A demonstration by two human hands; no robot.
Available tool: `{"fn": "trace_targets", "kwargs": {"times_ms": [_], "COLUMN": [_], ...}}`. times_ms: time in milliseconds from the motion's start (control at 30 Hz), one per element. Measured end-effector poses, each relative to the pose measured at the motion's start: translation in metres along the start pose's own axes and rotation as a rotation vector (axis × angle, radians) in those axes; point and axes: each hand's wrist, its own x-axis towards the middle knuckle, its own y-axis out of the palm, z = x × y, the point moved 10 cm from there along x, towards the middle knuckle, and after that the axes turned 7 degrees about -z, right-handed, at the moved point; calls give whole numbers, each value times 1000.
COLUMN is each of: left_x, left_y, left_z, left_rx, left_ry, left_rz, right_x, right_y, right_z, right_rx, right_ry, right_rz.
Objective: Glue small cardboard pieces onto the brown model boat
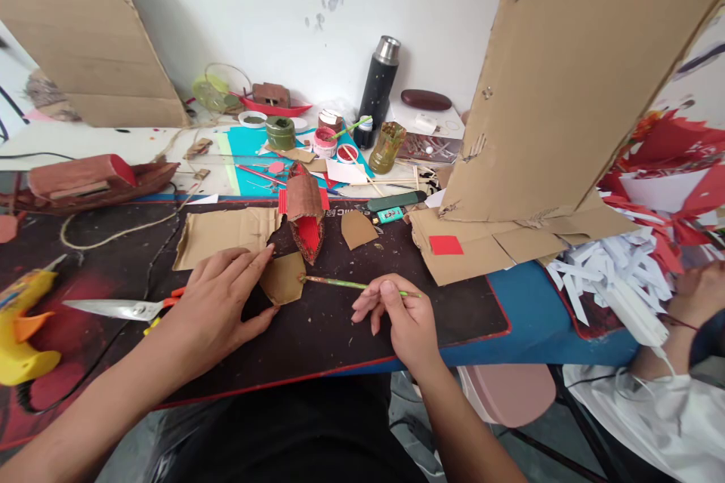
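Observation:
My right hand (399,317) pinches a thin green paintbrush (340,283), whose tip touches the right edge of a small cardboard piece (286,279) lying on the dark mat. The piece has a brownish, painted-looking surface. My left hand (223,302) steadies it, with fingertips at its upper left edge and the thumb at its lower edge. Just behind stands a small cardboard boat model (306,211) with a brown roof and red inside. A second cut cardboard piece (358,230) lies to the right, and a larger cardboard sheet (226,230) lies beyond my left hand.
Scissors (118,308) and a yellow glue gun (28,324) lie at left. Paint jars (280,133), a murky jar (388,147) and a black thermos (378,87) stand behind. A tall cardboard panel (555,83) rises at right, near another person's arm (668,324).

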Motion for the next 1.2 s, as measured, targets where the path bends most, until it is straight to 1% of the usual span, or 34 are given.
{"fn": "trace_targets", "kwargs": {"times_ms": [233,367,600,733,867,1033,1200], "left_x": [-1,-1,-1,-1,-2,-2,1], "left_y": [-1,-2,-3,-4,-5,-11,-15], "left_z": [-3,-3,-8,-9,-9,-13,-19], "left_rx": [5,14,36,55,63,33,28], "left_ry": [28,37,93,108,156,189,201], "left_rz": [-22,-30,-52,-57,-45,-26,-43], "right_x": [-1,-6,-12,-11,-10,-10,-12], "right_y": [-2,-1,0,7,18,26,32], "right_z": [2,1,1,-1,-5,-4,-4], "right_rx": [6,34,20,21,41,37,25], "right_ry": [-1,11,33,41,53,44,59], "right_rz": [-27,-1,23,41,84,114,136]}}
